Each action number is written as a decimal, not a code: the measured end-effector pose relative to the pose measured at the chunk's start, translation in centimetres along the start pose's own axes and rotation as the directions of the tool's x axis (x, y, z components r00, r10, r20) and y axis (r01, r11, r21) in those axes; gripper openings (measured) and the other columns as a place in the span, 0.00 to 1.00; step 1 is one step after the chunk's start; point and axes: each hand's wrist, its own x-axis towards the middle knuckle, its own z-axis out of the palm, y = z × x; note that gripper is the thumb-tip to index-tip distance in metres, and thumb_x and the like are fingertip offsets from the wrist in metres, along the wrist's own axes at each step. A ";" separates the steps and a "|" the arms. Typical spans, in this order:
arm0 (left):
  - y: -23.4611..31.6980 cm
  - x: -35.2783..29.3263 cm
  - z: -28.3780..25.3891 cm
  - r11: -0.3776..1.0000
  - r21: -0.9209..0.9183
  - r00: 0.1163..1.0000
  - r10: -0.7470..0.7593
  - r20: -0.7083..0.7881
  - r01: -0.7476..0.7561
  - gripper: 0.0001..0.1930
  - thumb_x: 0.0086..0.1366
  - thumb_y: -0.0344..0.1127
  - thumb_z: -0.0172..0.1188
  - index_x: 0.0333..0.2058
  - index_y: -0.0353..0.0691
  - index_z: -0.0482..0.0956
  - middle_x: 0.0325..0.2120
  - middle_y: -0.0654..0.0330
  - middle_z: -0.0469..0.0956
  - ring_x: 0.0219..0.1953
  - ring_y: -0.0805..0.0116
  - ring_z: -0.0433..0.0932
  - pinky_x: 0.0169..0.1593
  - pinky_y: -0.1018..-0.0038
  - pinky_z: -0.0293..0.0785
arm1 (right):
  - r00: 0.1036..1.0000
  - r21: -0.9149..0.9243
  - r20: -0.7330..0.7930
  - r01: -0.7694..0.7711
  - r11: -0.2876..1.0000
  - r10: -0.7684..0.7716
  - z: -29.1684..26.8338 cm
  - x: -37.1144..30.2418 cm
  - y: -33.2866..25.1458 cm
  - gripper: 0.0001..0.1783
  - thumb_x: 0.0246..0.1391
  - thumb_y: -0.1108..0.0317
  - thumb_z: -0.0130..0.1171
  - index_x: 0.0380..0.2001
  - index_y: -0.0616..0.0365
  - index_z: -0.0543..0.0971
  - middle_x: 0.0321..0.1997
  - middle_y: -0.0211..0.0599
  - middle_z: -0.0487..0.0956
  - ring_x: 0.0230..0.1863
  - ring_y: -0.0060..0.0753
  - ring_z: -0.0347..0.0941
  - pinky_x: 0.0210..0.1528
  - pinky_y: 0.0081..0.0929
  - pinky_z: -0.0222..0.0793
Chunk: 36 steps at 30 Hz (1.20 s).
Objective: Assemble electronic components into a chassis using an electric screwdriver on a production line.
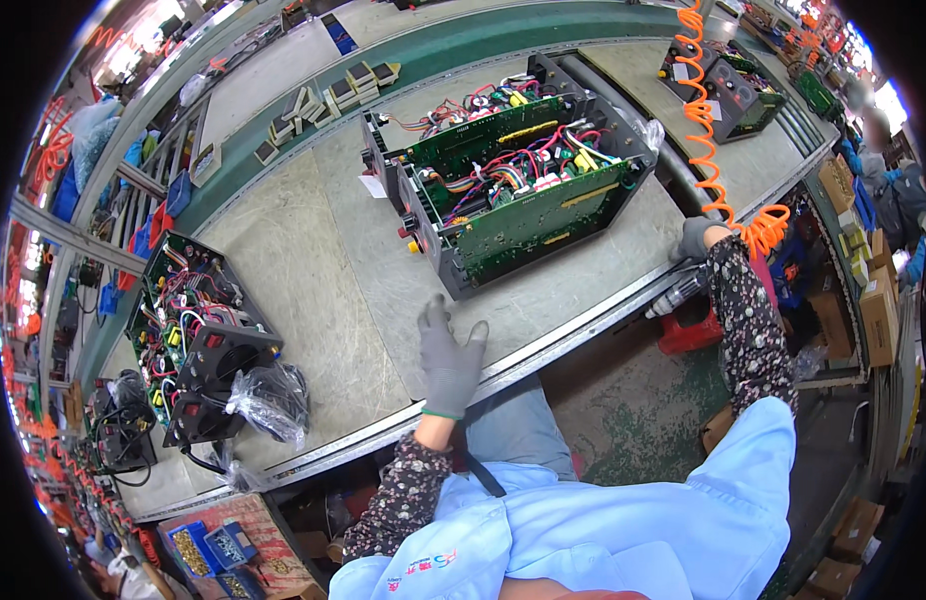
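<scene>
Left fingers spread, empty, over scratched bench; right fingers curled, hold unclear; worn floor

A: Number of views?
B: One: head view, wide fisheye, left unit of a side-by-side pair.

A: Mount?
B: On the wearer's head, above the near side of the workbench.

A: Facing?
B: Steeply down and outward across the workbench; upright, unmirrored. The wearer's light-blue shirt fills the lower part, on the near side of the workbench.

A: Range?
B: Close. The left hand, over the near part of the workbench, and the right hand, at its near edge, both fall inside.

A: Coverage?
B: The workbench top centrally, floor below its near edge, surroundings beyond its far side and both ends; straight lines bow toward a dark rim.
</scene>
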 end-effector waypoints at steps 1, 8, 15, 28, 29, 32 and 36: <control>1.8 0.0 0.5 0.999 0.015 0.993 0.034 -0.110 -0.032 0.36 0.48 0.34 0.60 0.54 0.34 0.52 0.48 0.45 0.59 0.50 0.53 0.65 0.48 0.66 0.66 | 0.999 0.166 0.032 -0.044 0.985 0.039 -0.4 0.1 0.7 0.27 0.41 0.49 0.55 0.33 0.65 0.77 0.37 0.49 0.76 0.40 0.43 0.73 0.43 0.34 0.68; 4.0 4.5 0.5 0.984 0.101 0.938 0.170 -0.301 -0.146 0.38 0.46 0.33 0.61 0.55 0.35 0.51 0.48 0.45 0.59 0.49 0.49 0.65 0.47 0.64 0.65 | 0.685 0.492 -0.665 0.102 0.865 0.297 -6.3 6.4 2.5 0.26 0.45 0.48 0.48 0.32 0.63 0.75 0.34 0.53 0.76 0.37 0.52 0.72 0.41 0.36 0.67; 4.9 6.0 0.0 0.999 -0.001 0.979 0.052 -0.197 -0.053 0.30 0.46 0.32 0.57 0.49 0.36 0.57 0.38 0.46 0.69 0.40 0.47 0.71 0.42 0.62 0.68 | 0.555 0.495 -0.827 0.650 0.577 0.084 -18.9 10.0 -2.0 0.28 0.45 0.47 0.51 0.44 0.57 0.72 0.41 0.48 0.74 0.44 0.43 0.70 0.47 0.30 0.63; 4.1 7.4 -1.6 0.991 0.115 0.996 0.079 -0.043 -0.074 0.26 0.46 0.30 0.54 0.46 0.35 0.58 0.34 0.43 0.72 0.32 0.42 0.71 0.34 0.55 0.68 | 0.700 0.803 -0.593 0.547 -0.235 -0.398 -18.9 14.5 -8.7 0.17 0.47 0.62 0.53 0.38 0.62 0.75 0.39 0.38 0.75 0.41 0.29 0.70 0.43 0.24 0.65; 4.1 7.8 -1.8 0.992 0.102 0.996 0.074 -0.045 -0.070 0.26 0.46 0.30 0.54 0.46 0.35 0.58 0.34 0.43 0.72 0.32 0.42 0.71 0.34 0.55 0.68 | 0.726 0.793 -0.609 0.553 -0.255 -0.320 -18.8 14.9 -8.4 0.17 0.47 0.63 0.54 0.38 0.63 0.73 0.39 0.38 0.74 0.41 0.31 0.70 0.42 0.25 0.66; 3.5 9.2 -2.8 0.984 0.123 0.989 0.134 -0.057 -0.127 0.26 0.47 0.30 0.53 0.47 0.37 0.59 0.31 0.44 0.73 0.32 0.42 0.72 0.34 0.55 0.68 | 0.728 0.780 -0.623 0.550 -0.297 -0.288 -18.3 15.0 -8.1 0.17 0.47 0.65 0.53 0.39 0.62 0.68 0.40 0.40 0.73 0.39 0.35 0.70 0.41 0.27 0.66; 1.7 14.0 -5.3 0.977 0.110 0.982 0.174 0.065 -0.181 0.21 0.47 0.29 0.50 0.44 0.39 0.65 0.25 0.44 0.73 0.30 0.45 0.73 0.32 0.59 0.68 | 0.647 0.678 -0.733 0.719 -0.153 -0.209 -16.0 11.7 -7.7 0.14 0.48 0.65 0.51 0.38 0.59 0.71 0.38 0.38 0.73 0.39 0.32 0.69 0.40 0.27 0.66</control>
